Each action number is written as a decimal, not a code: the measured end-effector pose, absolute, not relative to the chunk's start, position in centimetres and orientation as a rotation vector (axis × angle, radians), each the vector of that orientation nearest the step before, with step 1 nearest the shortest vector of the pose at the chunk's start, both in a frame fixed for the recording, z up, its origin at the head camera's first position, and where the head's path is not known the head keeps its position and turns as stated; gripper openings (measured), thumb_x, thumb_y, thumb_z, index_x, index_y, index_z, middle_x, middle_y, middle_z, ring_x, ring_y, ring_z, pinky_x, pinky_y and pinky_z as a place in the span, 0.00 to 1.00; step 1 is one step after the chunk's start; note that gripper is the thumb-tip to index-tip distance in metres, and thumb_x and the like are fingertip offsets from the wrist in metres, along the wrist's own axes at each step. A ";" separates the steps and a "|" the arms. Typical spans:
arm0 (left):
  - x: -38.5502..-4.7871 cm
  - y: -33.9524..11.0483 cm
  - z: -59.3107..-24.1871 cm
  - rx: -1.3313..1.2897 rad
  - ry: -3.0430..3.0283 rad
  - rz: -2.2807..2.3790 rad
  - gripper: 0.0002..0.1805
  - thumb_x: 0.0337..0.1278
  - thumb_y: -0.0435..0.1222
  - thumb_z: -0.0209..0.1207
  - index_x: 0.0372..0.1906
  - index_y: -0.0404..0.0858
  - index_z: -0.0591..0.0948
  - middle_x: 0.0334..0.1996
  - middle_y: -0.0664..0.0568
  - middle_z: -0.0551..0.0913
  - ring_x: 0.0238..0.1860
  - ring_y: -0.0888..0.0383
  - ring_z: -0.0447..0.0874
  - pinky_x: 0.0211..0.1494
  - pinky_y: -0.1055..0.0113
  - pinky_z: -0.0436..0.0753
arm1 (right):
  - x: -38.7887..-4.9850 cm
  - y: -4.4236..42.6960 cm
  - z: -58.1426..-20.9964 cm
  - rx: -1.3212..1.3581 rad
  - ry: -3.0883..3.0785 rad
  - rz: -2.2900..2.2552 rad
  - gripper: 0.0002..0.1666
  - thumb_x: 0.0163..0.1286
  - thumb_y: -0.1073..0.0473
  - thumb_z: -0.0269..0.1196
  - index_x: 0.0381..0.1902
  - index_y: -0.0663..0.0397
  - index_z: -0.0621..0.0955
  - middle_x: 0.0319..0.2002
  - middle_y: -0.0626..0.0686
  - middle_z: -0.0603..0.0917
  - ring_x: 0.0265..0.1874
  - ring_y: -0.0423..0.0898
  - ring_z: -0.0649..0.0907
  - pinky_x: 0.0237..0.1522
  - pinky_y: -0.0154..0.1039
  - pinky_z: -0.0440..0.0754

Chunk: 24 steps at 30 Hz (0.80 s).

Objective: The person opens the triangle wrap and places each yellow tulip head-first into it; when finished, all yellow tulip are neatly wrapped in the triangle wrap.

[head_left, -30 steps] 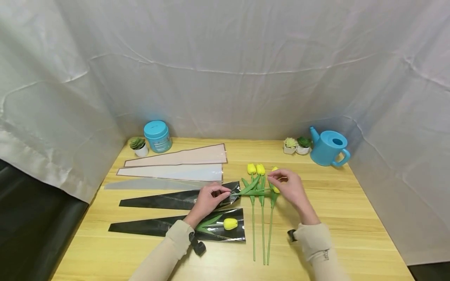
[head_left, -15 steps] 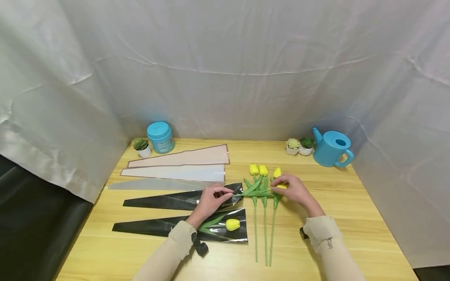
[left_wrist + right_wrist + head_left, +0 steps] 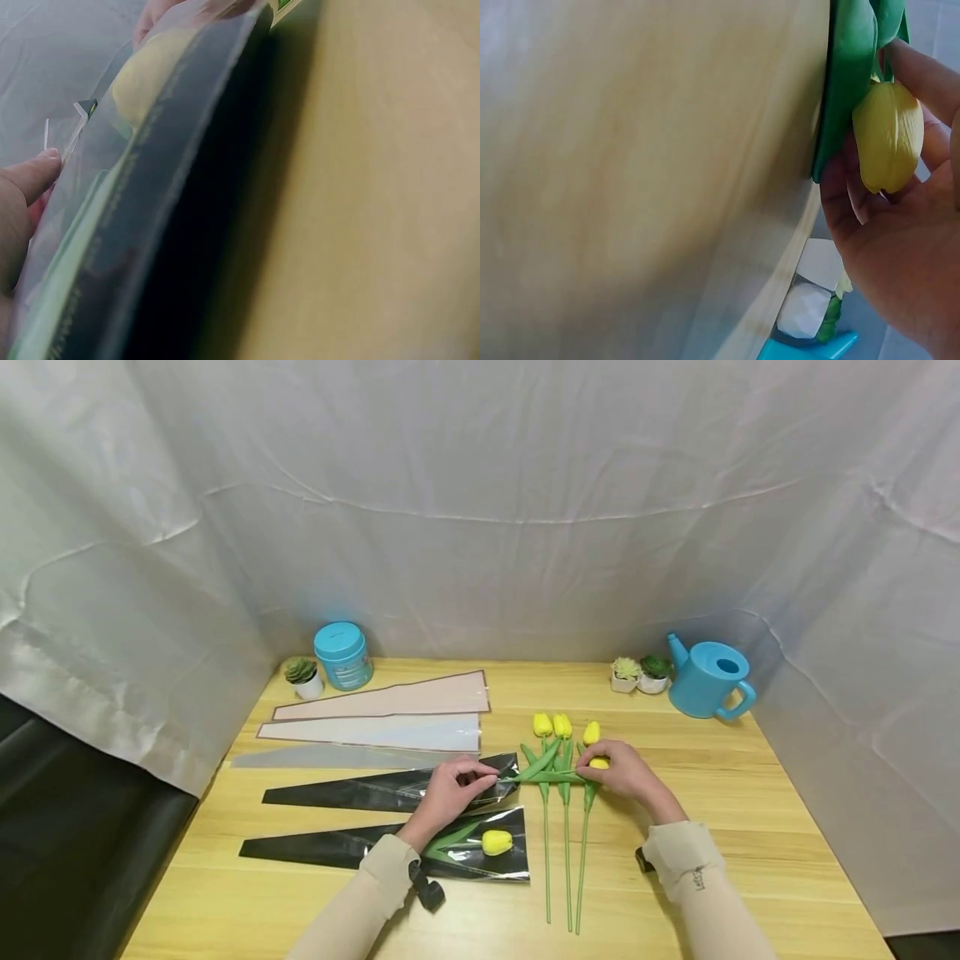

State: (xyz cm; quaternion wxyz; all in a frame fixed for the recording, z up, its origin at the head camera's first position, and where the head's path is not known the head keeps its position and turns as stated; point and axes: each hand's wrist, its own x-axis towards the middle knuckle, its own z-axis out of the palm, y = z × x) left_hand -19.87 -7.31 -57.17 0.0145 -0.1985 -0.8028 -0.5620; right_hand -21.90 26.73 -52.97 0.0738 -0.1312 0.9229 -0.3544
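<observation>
My left hand [image 3: 453, 789] pinches at the wide right end of the upper black flower sleeve [image 3: 337, 792]; whether film, stem or both are between its fingertips I cannot tell. A yellow tulip lies crosswise there, its stem running left to those fingertips. My right hand [image 3: 624, 775] pinches this tulip just below its yellow head [image 3: 889, 136], with the head inside the curve of the fingers. Nearer me, a lower black sleeve [image 3: 300, 850] contains another yellow tulip [image 3: 497, 842]. The left wrist view shows this filled sleeve [image 3: 161, 180] close up, with my left thumb [image 3: 26, 180] beyond it.
Three yellow tulips [image 3: 562, 725] lie side by side under the crosswise one, stems toward me. Pink [image 3: 382, 697], white [image 3: 367, 732] and grey [image 3: 315, 757] sleeves lie farther back. A blue jar [image 3: 342, 656], small potted succulents [image 3: 626, 675] and a blue watering can [image 3: 705, 679] stand behind.
My right hand has shifted slightly right and lower with the crosswise tulip, and its forearm has swung right. The left hand stays at the upper black sleeve. The head view has shifted a little.
</observation>
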 end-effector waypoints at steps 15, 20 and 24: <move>-19.8 -7.9 -56.7 -0.656 -2.534 -1.706 0.09 0.68 0.48 0.67 0.47 0.53 0.91 0.37 0.60 0.87 0.28 0.61 0.76 0.31 0.68 0.78 | -21.2 26.0 -52.0 -0.351 2.786 -1.126 0.03 0.72 0.57 0.68 0.36 0.46 0.87 0.47 0.53 0.87 0.57 0.59 0.82 0.64 0.63 0.75; -19.8 -8.0 -56.3 -0.650 -2.538 -1.694 0.10 0.68 0.49 0.66 0.47 0.54 0.91 0.37 0.62 0.86 0.28 0.61 0.76 0.31 0.68 0.78 | -20.9 25.7 -51.0 -0.361 2.805 -1.152 0.03 0.72 0.58 0.68 0.37 0.47 0.87 0.46 0.53 0.87 0.56 0.59 0.83 0.63 0.63 0.76; -19.8 -8.0 -56.0 -0.672 -2.532 -1.676 0.11 0.68 0.50 0.66 0.47 0.52 0.92 0.36 0.63 0.85 0.28 0.60 0.76 0.31 0.68 0.78 | -20.8 25.5 -50.2 -0.372 2.818 -1.150 0.03 0.72 0.58 0.68 0.36 0.47 0.87 0.45 0.53 0.87 0.55 0.59 0.83 0.63 0.62 0.77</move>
